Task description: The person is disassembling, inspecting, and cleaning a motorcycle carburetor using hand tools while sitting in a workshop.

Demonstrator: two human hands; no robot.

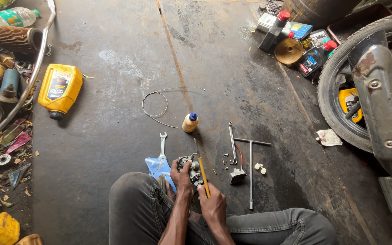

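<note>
- While the left hand clamps the small metal carburettor, it sits upright over the floor.
- Right hand grips a yellow-handled screwdriver, its long axis near vertical, tip pointing away.

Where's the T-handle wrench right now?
In the head view, the T-handle wrench lies on the floor right of the right hand, beside the small metal part.
</note>
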